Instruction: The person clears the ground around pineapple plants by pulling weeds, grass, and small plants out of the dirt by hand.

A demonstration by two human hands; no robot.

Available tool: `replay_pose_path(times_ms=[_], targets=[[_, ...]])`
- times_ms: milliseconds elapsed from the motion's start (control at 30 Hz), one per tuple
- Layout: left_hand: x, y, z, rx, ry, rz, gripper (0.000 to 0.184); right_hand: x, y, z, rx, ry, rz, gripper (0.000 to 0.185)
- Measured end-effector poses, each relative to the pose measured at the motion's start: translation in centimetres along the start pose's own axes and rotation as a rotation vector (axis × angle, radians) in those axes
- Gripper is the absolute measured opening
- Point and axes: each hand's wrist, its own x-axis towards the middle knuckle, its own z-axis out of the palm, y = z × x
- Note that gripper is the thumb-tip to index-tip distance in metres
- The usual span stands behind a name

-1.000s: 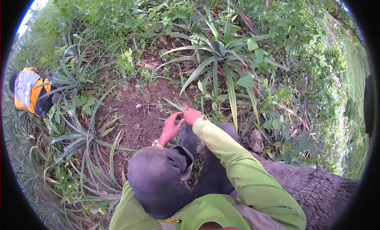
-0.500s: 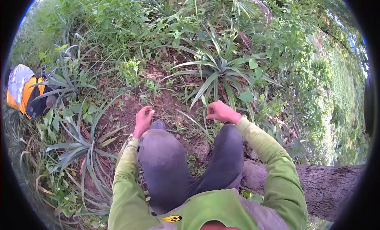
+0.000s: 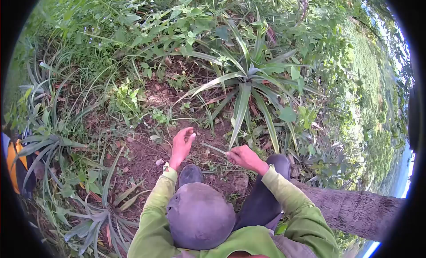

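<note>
My left hand [image 3: 180, 147] is raised over bare brown soil, fingers loosely curled and thumb apart, with nothing visible in it. To its right, my right hand [image 3: 246, 158] is closed in a pinch. A narrow green grass blade [image 3: 214, 148] runs from its fingertips toward the left hand. Just beyond the right hand, a large spiky pineapple plant [image 3: 250, 76] spreads its long leaves, one tip reaching down close to the fingers. My bent knee [image 3: 202, 216] is below the left hand, with a dark boot [image 3: 191, 174] in front of it.
A rough tree trunk [image 3: 355, 209] lies at the right, beside my leg. More spiky plants [image 3: 95, 218] grow at the lower left. An orange and black bag [image 3: 17, 162] is at the left edge. Dense weeds [image 3: 128, 40] stand ahead. A flat stone [image 3: 237, 182] sits between my legs.
The view has shifted, so the bag is closer to the left edge. Both hands have come lower and nearer each other over the soil. A grass blade now meets the right fingertips.
</note>
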Motion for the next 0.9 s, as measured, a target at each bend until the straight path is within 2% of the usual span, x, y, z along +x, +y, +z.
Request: replay_pose_path(times_ms=[33,100,133,233,300,367,433,500,567,600,633,700,733,833,900], targets=[[1.3,-0.7,0.6,-0.008,-0.022,-0.007,0.033,0.7,-0.1,0.6,0.006,0.008,0.022,0.035],[3.9,-2.1,1.9,-0.042,-0.046,0.006,0.033,1.9,-1.3,1.8,-0.195,0.019,0.063,0.042],[5.2,-2.9,2.6,-0.105,-0.076,-0.040,0.033,2.4,-1.1,2.9,-0.155,0.032,0.095,0.046],[8.4,-4.7,4.3,-0.156,-0.111,-0.048,0.037,4.4,1.4,6.5,-0.209,0.047,0.126,0.040],[10.3,-4.8,4.9,-0.121,-0.129,-0.050,0.037,4.8,1.3,7.7,-0.286,-0.008,0.140,0.044],[13.0,-5.1,6.2,0.024,-0.095,0.127,0.036,5.1,0.1,8.2,-0.308,-0.092,0.227,0.047],[15.9,-5.7,7.7,0.065,-0.142,0.139,0.041,4.6,0.6,8.9,-0.236,-0.066,0.269,0.048],[18.8,-7.6,10.6,0.150,-0.030,0.353,0.039,3.8,-0.6,8.6,-0.301,-0.028,0.238,0.048],[21.4,-8.2,12.8,0.287,-0.102,0.298,0.051,2.9,-0.9,8.3,-0.302,-0.033,0.317,0.048],[22.9,-8.3,13.8,0.306,-0.174,0.214,0.053,2.3,-1.2,8.2,-0.300,-0.038,0.376,0.048],[24.3,-8.4,14.6,0.297,-0.184,0.219,0.053,1.8,-1.6,8.0,-0.299,-0.030,0.389,0.048],[26.3,-9.2,16.3,0.407,-0.477,-0.067,0.055,1.0,-2.9,7.5,-0.267,-0.006,0.443,0.048],[26.9,-10.6,17.8,0.517,-0.384,0.054,0.056,0.6,-4.0,7.2,-0.266,0.000,0.449,0.048],[28.1,-12.4,20.5,0.443,-0.324,0.074,0.053,-1.3,-6.2,7.0,-0.152,0.108,0.513,0.048],[28.4,-12.6,21.2,0.346,-0.284,0.044,0.045,-2.9,-6.5,7.4,-0.246,0.142,0.387,0.048]])
